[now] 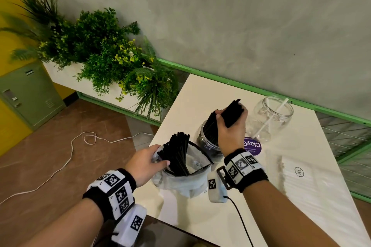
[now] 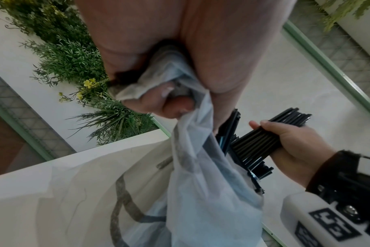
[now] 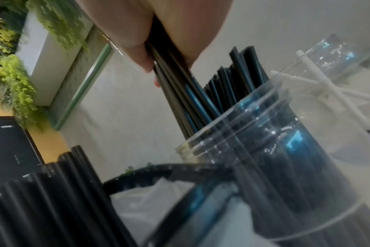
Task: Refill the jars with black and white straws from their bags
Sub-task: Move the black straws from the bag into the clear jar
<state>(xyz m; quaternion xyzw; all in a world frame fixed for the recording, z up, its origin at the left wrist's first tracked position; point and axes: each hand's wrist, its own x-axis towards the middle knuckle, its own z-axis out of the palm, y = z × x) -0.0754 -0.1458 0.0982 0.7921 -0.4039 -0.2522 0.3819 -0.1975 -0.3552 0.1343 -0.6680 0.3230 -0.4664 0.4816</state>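
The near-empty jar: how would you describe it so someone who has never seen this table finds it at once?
On the white table beside the grey wall, two clear jars stand side by side beyond the bag of black straws. The near-empty jar is the one closer to the wall, right of the right hand. Unlike the jar of black straws, it holds only a white straw or two.

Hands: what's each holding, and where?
Right hand grips a bundle of black straws around its upper part, over the jar. Left hand holds the bag by its rim.
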